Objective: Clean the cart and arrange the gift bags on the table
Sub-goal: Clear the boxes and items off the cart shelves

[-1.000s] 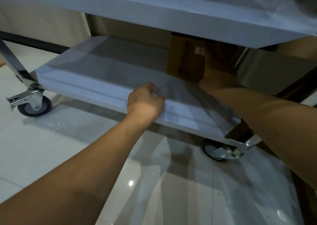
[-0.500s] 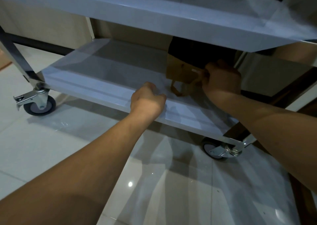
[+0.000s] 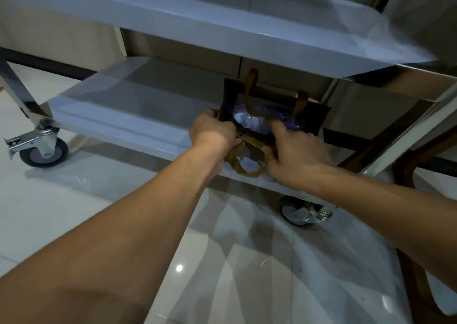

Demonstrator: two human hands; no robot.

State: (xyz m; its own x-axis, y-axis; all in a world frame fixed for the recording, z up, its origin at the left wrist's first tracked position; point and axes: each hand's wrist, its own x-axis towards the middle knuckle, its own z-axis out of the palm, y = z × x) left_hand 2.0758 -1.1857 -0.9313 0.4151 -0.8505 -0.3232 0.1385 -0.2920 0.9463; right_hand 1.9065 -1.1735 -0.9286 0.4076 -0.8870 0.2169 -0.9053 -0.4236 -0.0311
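Head view, looking down at a metal cart (image 3: 118, 123) with two shelves visible: an upper shelf (image 3: 222, 27) across the top of the frame and a lower shelf (image 3: 138, 106) beneath it.

1. Gift bag (image 3: 314, 121): a dark brown paper bag with tan ribbon handles (image 3: 249, 89). It sits at the right front part of the lower shelf, mouth tilted toward the camera. Something pale wrapped in clear film (image 3: 249, 123), with blue-violet patches, shows inside.

2. Left hand (image 3: 212, 133): fingers curled over the near left edge of the bag's mouth, gripping it. One ribbon loop (image 3: 247, 173) hangs below this hand over the shelf's front lip.

3. Right hand (image 3: 296, 155): placed at the near right side of the bag's mouth. The thumb and lower fingers pinch the near rim and ribbon; the index finger (image 3: 279, 128) extends over the opening toward the wrapped contents.

4. Both forearms reach in from the lower corners of the frame.

5. Cart base: a caster with a brake lever (image 3: 42, 148) at the left front corner and a second caster (image 3: 301, 212) under the right front corner. Both stand on a glossy light tiled floor (image 3: 61, 212).

6. Dark wooden furniture (image 3: 405, 173), partly visible, stands just right of the cart.
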